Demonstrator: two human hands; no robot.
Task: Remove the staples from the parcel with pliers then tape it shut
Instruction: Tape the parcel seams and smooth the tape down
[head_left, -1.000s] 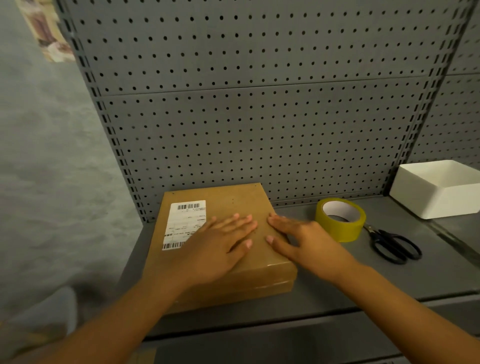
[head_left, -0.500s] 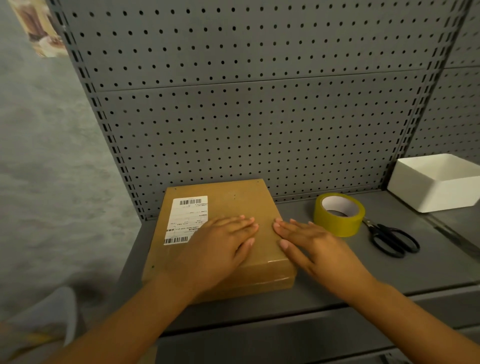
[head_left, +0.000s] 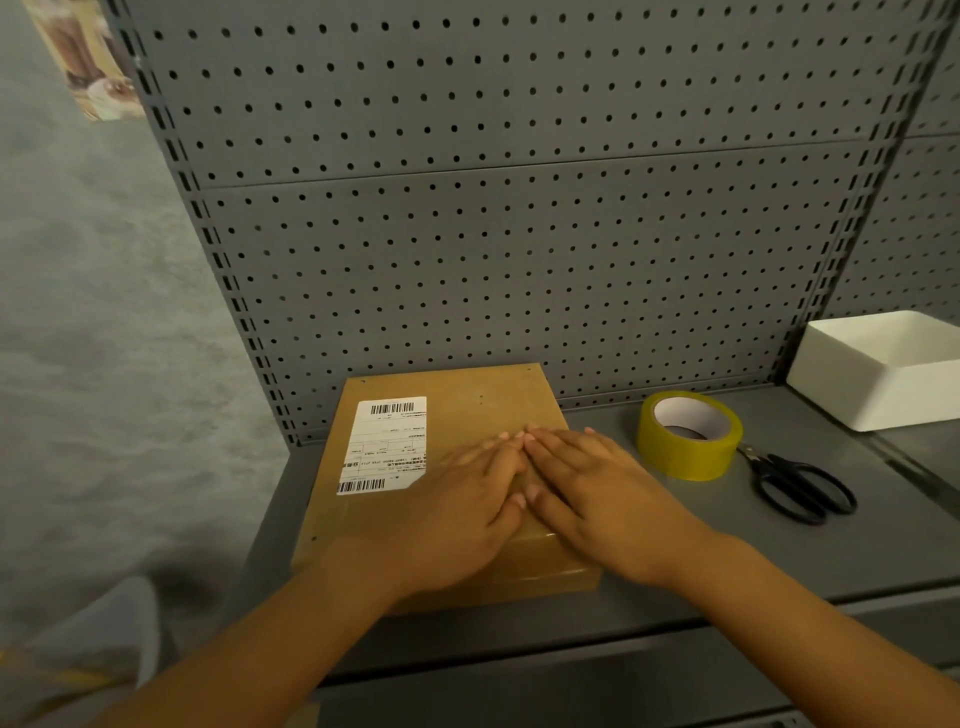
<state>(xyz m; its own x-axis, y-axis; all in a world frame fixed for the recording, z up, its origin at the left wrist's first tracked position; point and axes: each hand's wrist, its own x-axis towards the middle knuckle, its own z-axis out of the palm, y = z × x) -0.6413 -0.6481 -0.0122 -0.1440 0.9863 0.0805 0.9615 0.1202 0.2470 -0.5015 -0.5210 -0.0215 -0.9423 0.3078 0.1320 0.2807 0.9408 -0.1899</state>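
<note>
Vantage: head-worn camera, above the shelf (head_left: 779, 561)
Facing: forward and down, toward the pegboard (head_left: 519, 234)
Nearness: close, both forearms filled the lower frame

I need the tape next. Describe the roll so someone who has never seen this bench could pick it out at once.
Start at the grey shelf under the pegboard. Just right of the brown parcel, where both hands lie flat, stands the roll of tape on its side, hole facing up. It is the only round, yellow thing there, between the parcel and the black scissors.
</note>
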